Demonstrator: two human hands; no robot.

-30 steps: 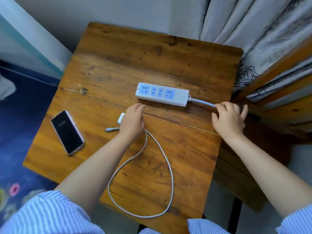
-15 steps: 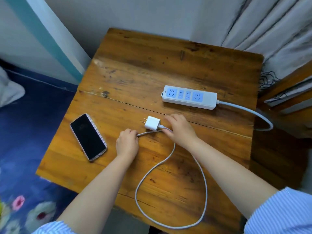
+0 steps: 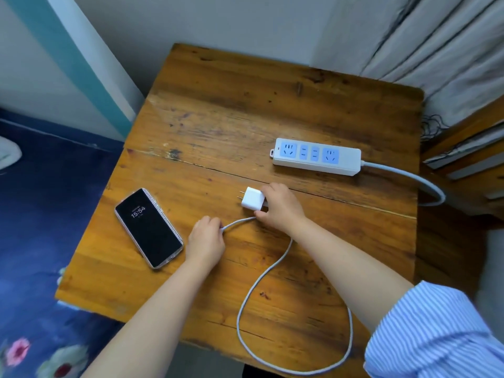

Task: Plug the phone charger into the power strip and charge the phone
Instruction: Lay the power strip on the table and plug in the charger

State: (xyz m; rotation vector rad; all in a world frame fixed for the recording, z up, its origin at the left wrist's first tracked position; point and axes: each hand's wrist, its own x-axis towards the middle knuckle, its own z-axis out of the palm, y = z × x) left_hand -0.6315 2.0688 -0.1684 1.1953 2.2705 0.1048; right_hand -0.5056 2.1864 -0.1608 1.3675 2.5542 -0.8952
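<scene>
A white charger plug (image 3: 252,199) with two metal prongs pointing left lies on the wooden table (image 3: 245,110); my right hand (image 3: 281,207) grips it from the right. Its white cable (image 3: 261,279) loops toward the table's near edge. My left hand (image 3: 207,238) is closed on the cable's free end, whose tip is hidden in the fingers. A black phone (image 3: 148,227) lies face up to the left of my left hand, its screen showing 15:54. The white power strip (image 3: 316,156) with blue sockets lies beyond my right hand, nothing plugged into it.
The strip's grey cord (image 3: 409,175) runs off the table's right edge. Grey curtains (image 3: 436,45) hang at the back right above wooden furniture (image 3: 463,132). A blue floral cloth (image 3: 41,241) lies left of the table, below a white and teal wall.
My right hand left the strip's cord and took hold of the charger plug. My left hand shifted from the plug to the cable's end. The phone's screen lit up.
</scene>
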